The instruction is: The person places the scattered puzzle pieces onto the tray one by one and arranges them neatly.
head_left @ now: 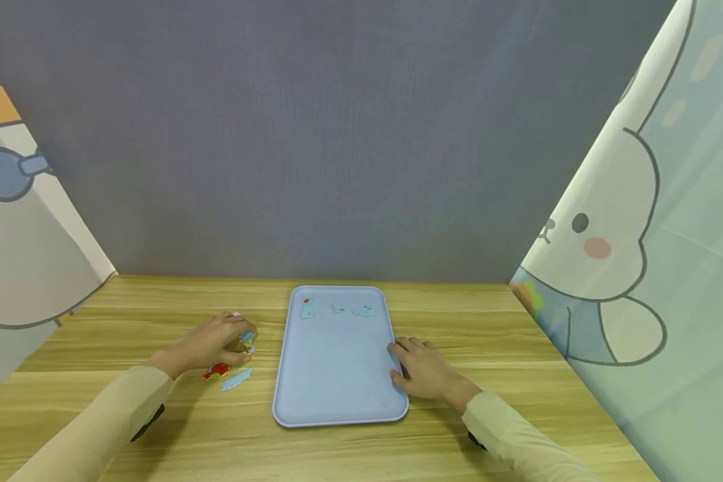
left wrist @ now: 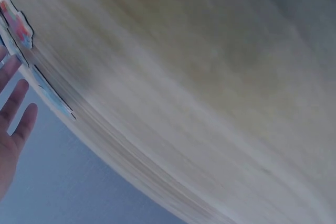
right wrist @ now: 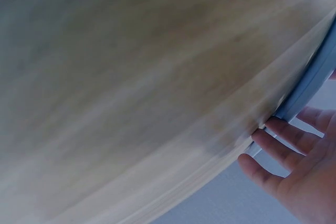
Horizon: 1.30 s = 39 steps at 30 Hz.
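Observation:
In the head view, my left hand (head_left: pixel 215 340) hovers low over several flat, printed puzzle pieces on the table's left side. A pale blue and yellow piece (head_left: pixel 247 340) shows between its thumb and fingers; whether they touch it cannot be seen. By the wrist lies a red piece (head_left: pixel 217 371), beside a light blue piece (head_left: pixel 237 379). The left wrist view shows the fingers spread. My right hand (head_left: pixel 426 368) rests against the right rim of a pale blue tray (head_left: pixel 340 375), its fingertips touching the edge. The right wrist view shows those fingers (right wrist: pixel 278 150) loosely extended at the rim.
Near the tray's far edge lie three small pieces: one with red on it (head_left: pixel 308 308), a small one (head_left: pixel 337 307) and a wider light blue one (head_left: pixel 364 310). A grey partition (head_left: pixel 313 147) stands behind the wooden table (head_left: pixel 488 321), with printed cloths at both sides.

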{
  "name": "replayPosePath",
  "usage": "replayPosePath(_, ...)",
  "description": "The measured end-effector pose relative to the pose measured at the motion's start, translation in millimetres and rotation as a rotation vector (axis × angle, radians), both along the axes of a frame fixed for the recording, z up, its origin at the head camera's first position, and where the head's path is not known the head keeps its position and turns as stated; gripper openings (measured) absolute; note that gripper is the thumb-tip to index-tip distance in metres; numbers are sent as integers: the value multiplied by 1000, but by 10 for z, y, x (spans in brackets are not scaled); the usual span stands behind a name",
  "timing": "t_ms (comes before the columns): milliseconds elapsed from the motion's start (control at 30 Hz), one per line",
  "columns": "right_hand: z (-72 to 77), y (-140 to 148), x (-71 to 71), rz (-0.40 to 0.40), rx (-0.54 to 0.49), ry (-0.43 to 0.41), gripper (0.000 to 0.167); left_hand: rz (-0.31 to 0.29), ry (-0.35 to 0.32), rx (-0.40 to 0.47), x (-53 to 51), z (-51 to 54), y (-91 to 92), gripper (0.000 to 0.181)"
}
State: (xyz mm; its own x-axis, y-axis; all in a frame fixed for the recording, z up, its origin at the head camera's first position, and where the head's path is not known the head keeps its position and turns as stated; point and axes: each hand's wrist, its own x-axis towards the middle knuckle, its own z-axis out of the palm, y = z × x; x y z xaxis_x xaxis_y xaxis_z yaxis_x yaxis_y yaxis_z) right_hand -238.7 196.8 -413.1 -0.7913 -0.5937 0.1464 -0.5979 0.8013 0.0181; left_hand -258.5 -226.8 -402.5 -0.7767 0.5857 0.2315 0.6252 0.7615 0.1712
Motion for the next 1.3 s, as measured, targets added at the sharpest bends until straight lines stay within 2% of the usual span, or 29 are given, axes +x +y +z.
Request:
replayPosePath(167,-5,4,-9,-2,6,-1,48,-14,50,-10,-18,-25,15,40)
replayPosePath(633,-30,18,-25,-5,15,7,48,-41,100,-2,1,-27,12,45)
replayPosePath(867,-12,10,-15,0,9,7,48,-15,37,-23,1,-3,-2,46)
replayPosePath(933,-8,7,-14,-2,10,4,48,-19,38,-26,-3,-4,-6,45)
replayPosePath(1200,0,4,-13,-7,8,-6,49,-63,121,-22,-20,-34,-23,41)
replayPosePath(1300,-2,3,-12,-7,8,-10,49,-68,127,-28,-24,-41,-25,41)
